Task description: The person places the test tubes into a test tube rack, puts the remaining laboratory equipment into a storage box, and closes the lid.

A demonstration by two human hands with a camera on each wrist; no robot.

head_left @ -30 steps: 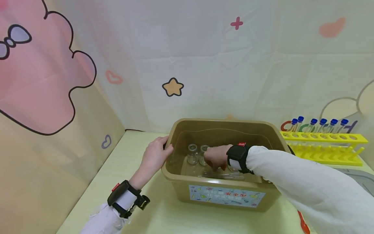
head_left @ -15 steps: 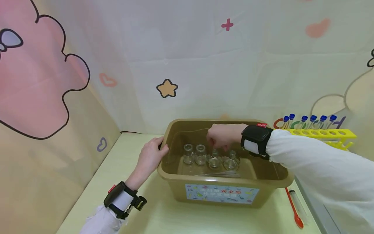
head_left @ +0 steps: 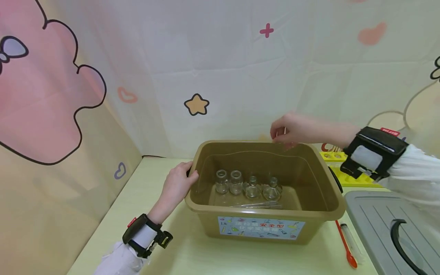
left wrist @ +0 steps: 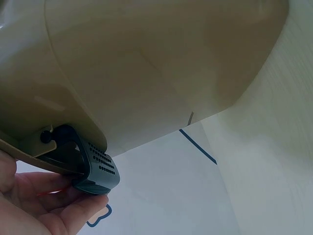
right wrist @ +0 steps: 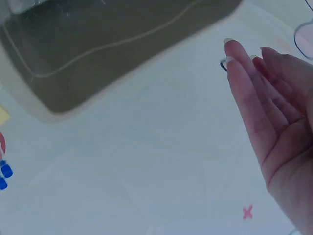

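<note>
A tan plastic bin (head_left: pixel 309 216) with a printed label stands on the table. My left hand (head_left: pixel 177 184) holds its left rim; in the left wrist view the fingers curl by the dark side handle (left wrist: pixel 100 166). Inside the bin stand two clear wide-mouthed glass bottles (head_left: pixel 236 185) and two narrow-necked, round-bodied glass flasks (head_left: pixel 272 191). Thin clear tubes (head_left: pixel 259 205) lie in front of them. Above the bin's back rim hovers my right hand (head_left: pixel 300 128). Its fingers are slightly bent, and the right wrist view shows nothing in them.
Right of the bin lies a grey lid (head_left: pixel 369 217) with a black handle. A red spoon (head_left: pixel 348 254) and a clear tube (head_left: pixel 352 240) lie between them. Behind, a yellow test-tube rack (head_left: pixel 354 179) is partly covered by the right arm. A printed cloth hangs at the back.
The right hand has risen out of the bin, away from the glassware, and moved right and back above the rim. The left hand stays on the bin's left rim.
</note>
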